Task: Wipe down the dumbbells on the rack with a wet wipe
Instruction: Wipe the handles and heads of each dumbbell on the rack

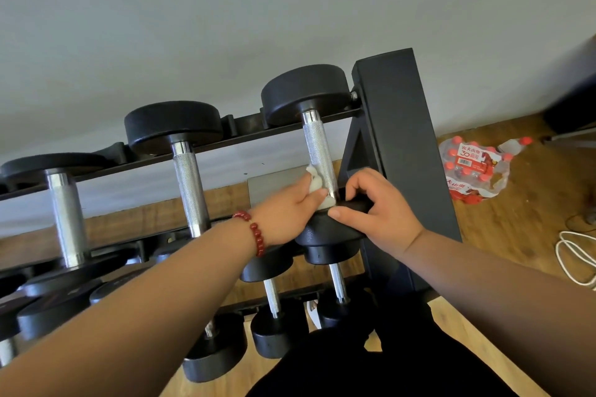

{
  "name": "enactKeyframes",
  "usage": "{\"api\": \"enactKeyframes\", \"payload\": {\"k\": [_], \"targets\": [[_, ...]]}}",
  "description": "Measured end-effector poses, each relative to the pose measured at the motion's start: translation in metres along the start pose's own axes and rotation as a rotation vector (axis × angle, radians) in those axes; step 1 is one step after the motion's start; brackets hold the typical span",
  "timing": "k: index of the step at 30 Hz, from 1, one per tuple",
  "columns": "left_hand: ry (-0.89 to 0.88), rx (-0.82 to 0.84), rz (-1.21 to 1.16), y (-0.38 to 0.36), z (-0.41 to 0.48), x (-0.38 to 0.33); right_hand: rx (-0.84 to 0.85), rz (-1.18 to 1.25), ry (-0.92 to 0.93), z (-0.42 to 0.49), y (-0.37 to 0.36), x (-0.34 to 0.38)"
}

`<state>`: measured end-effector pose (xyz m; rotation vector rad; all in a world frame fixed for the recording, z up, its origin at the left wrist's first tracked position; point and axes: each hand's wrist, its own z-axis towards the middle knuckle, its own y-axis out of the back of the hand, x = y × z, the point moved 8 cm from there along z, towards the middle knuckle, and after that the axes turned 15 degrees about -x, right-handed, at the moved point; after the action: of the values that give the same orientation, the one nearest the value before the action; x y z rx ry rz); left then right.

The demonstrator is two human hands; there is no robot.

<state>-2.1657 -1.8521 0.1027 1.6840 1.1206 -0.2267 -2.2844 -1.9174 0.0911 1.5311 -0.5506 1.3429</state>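
Lower tier, nearest: small dumbbells (274, 293), matte black round heads, thin chrome bars.

Left hand (283, 206), red bead bracelet (254, 232) at the wrist, fingers curled, pinching a crumpled white wet wipe (317, 184) against the left side of the handle, low down by the near head.

Right hand (377, 206) just beside it, thumb and fingers curled over the rim of that near head, gripping it.

The dumbbell (317, 145), rightmost on the top tier: knurled silver handle, pebbled black disc heads.

Black steel rack (396, 126), boxy upright just right of it. Beyond, shrink-wrapped water bottles (474, 167) on wood floor.
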Motion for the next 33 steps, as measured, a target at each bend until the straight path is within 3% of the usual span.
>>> {"api": "enactKeyframes", "payload": {"k": [11,33], "targets": [[0.034,0.045,-0.103,0.001,-0.011,0.005,-0.008,-0.001,-0.019,-0.001,0.0,0.001],[0.002,-0.057,-0.108,0.007,-0.024,0.003,-0.017,0.012,-0.055,-0.006,0.002,0.002]]}}
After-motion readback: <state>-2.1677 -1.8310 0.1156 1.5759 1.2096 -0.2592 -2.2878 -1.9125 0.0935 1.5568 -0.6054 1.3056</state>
